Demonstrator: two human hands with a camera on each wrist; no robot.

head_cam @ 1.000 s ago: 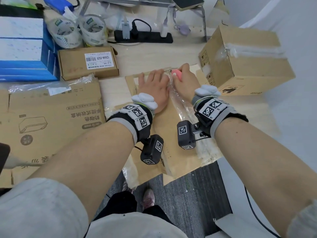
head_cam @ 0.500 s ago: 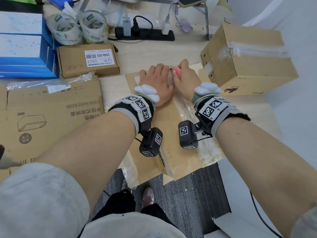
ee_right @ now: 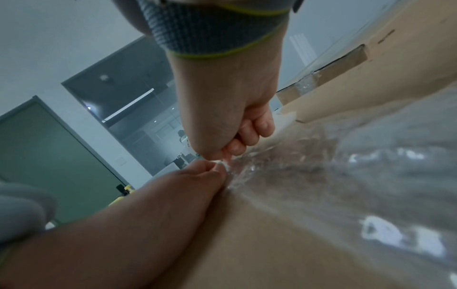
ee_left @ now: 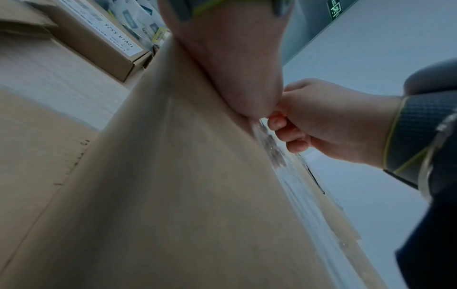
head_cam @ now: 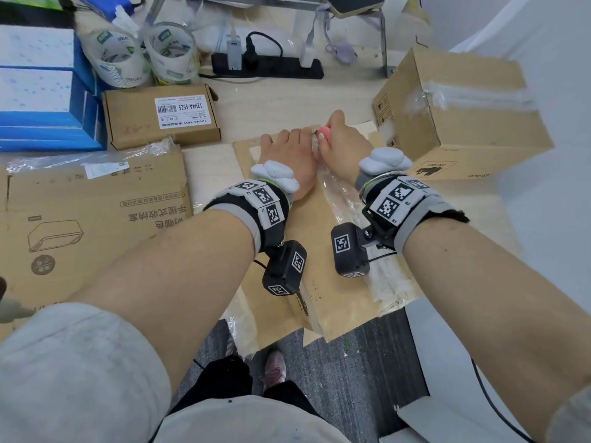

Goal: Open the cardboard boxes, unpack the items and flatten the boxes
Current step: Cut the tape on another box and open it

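A cardboard box lies flat on the table, with a strip of clear tape running down its middle seam. My left hand presses flat on the cardboard just left of the seam, fingers straight. My right hand grips a small pink cutter at the far end of the tape, right beside the left fingers. In the left wrist view the right hand is curled with a bit of pink cutter showing. The right wrist view shows the right hand fisted over the crinkled tape. The blade is hidden.
A taped cardboard box stands close at the right. A small labelled flat box and a large flattened carton lie at the left. Tape rolls, blue boxes and a power strip sit behind. The cardboard overhangs the table's front edge.
Both hands have shifted slightly farther along the seam, still side by side. The right hand keeps its grip on the pink cutter.
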